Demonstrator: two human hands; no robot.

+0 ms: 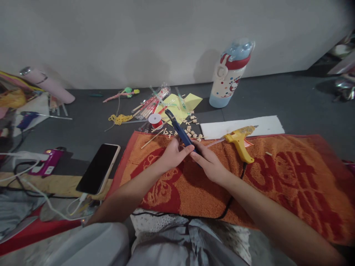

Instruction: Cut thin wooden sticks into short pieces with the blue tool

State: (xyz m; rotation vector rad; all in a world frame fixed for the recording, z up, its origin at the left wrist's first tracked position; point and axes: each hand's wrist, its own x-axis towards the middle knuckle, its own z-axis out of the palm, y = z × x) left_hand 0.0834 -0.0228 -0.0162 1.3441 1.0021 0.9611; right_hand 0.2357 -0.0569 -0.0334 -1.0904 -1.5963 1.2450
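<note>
Both my left hand (176,153) and my right hand (206,161) are closed around a long, narrow dark blue tool (181,133). I cannot make out its exact kind. It points away from me, and its hooked dark tip lies close to a thin wooden stick (159,126). Short cut pieces of stick (190,131) are scattered just beyond my hands. Left of the tip stands a spool of red thread (155,120). Beneath my hands lies an orange and red towel (199,192).
A yellow glue gun (240,142) rests across a white foam board (266,125) and the towel. Behind stand a bottle (229,79), yellow paper (192,101) and bagged sticks (152,103). At left are a phone (98,168), a purple power adapter (48,162) and a pink flask (50,85).
</note>
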